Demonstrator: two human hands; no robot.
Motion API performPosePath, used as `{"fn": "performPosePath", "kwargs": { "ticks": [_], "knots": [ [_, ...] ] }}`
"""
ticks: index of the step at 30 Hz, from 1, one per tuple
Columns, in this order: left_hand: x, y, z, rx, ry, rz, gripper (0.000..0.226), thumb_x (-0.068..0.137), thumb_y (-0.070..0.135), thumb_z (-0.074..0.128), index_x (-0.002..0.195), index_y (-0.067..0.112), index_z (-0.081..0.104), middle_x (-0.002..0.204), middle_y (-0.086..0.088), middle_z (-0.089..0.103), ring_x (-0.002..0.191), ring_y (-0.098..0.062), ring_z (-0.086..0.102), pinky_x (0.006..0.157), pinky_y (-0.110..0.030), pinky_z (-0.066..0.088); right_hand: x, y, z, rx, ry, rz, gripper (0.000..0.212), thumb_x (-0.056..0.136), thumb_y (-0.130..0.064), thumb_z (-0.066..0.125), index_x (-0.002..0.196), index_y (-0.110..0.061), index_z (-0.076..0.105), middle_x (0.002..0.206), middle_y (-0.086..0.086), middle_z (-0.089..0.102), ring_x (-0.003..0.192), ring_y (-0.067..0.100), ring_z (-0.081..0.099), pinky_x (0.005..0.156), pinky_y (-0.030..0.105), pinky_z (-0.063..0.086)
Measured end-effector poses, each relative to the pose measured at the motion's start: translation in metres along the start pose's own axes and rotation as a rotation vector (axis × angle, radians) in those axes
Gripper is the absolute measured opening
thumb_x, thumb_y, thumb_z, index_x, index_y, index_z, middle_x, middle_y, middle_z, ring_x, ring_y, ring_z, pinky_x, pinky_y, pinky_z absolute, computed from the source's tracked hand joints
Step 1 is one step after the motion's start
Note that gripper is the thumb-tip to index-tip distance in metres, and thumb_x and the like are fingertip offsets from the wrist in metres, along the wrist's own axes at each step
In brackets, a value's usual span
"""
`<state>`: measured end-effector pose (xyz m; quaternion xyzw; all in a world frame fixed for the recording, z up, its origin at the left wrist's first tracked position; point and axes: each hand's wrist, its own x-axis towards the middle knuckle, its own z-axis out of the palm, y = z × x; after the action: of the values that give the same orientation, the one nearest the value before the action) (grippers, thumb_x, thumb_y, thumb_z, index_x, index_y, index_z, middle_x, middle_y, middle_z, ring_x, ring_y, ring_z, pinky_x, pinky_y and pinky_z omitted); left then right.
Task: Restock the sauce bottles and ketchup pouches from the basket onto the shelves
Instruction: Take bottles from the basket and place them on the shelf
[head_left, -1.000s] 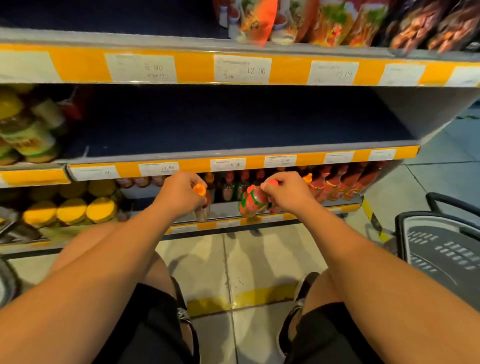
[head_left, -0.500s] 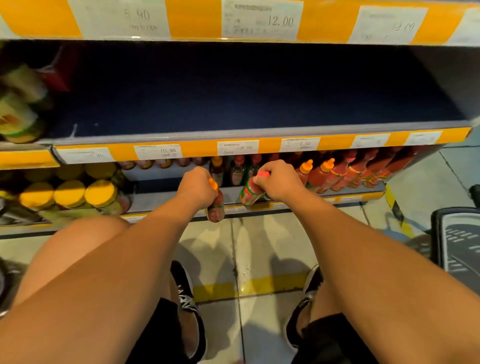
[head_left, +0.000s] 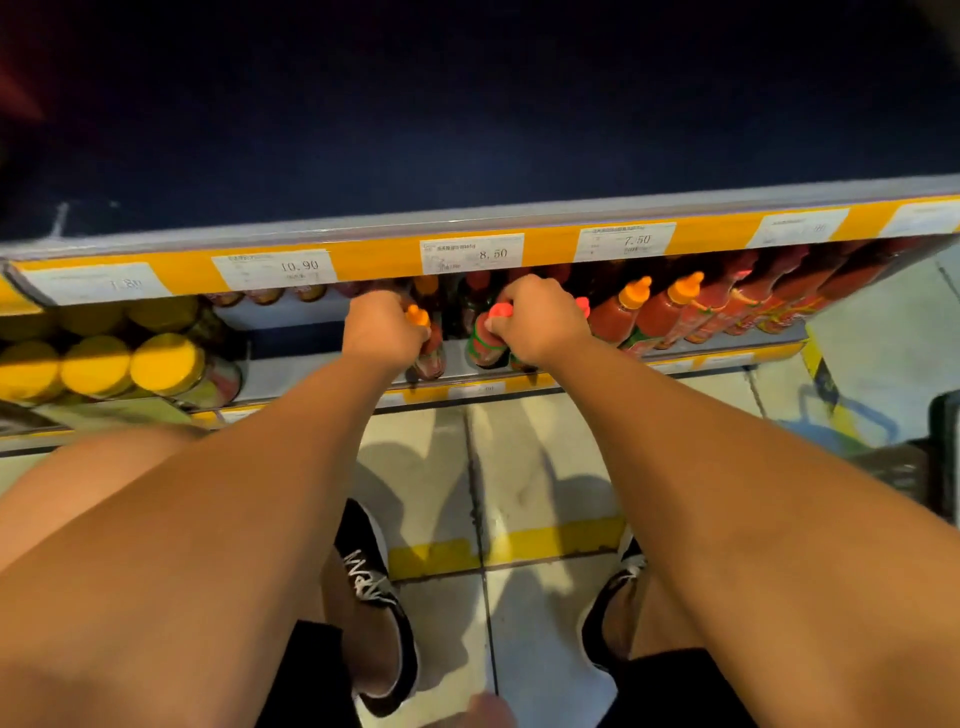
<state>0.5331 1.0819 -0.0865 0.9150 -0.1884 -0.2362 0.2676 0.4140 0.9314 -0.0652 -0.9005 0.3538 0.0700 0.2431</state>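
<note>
Shelves: a dark upper shelf (head_left: 467, 130) with a yellow price strip (head_left: 363, 257); beneath it the lower shelf (head_left: 322, 364) carries the bottles.
Arms: both forearms stretch forward and down from a crouch, roughly side by side, wrists near the lower shelf's front edge.
Bottle row: red sauce bottles (head_left: 701, 306) with orange caps lean at the right; yellow-lidded jars (head_left: 98, 364) sit at the left.
Left hand (head_left: 382, 330): knuckles up, fingers clenched round an orange-capped sauce bottle (head_left: 428, 348) standing at the shelf front.
Right hand (head_left: 540, 325): fingers clasping a red-capped bottle (head_left: 488, 343), tilted, just beside the other.
</note>
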Motion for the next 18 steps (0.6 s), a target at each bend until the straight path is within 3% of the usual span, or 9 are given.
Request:
{"fn": "performPosePath", "kwargs": {
  "ticks": [5,12,18],
  "knots": [
    [0.008,0.002,0.013,0.044,-0.017,0.003,0.007,0.09,0.02,0.073,0.093,0.014,0.072,0.092,-0.01,0.069,0.091,-0.029,0.065,0.071,-0.035,0.044,0.008,0.0,0.006,-0.082,-0.038,-0.024,0.008,0.09,-0.024,0.064,0.082,-0.022,0.064,0.085,0.004,0.065,0.083,0.031,0.062,0.066,0.036,0.042],
    [0.012,0.008,0.02,0.056,-0.028,0.01,0.019,0.093,0.025,0.072,0.109,0.015,0.074,0.106,-0.01,0.071,0.101,-0.031,0.065,0.09,-0.042,0.056,0.01,-0.005,0.011,-0.224,-0.01,-0.062,0.006,0.093,-0.017,0.064,0.091,-0.019,0.069,0.093,0.007,0.068,0.089,0.034,0.063,0.072,0.041,0.053],
    [0.009,0.009,0.014,0.006,0.005,0.013,0.023,0.096,0.028,0.07,0.115,0.016,0.074,0.11,-0.009,0.072,0.104,-0.03,0.066,0.091,-0.04,0.055,0.012,-0.006,0.013,-0.218,0.002,-0.043,0.005,0.093,-0.016,0.066,0.091,-0.018,0.069,0.094,0.009,0.068,0.088,0.036,0.064,0.072,0.041,0.054]
  ]
}}
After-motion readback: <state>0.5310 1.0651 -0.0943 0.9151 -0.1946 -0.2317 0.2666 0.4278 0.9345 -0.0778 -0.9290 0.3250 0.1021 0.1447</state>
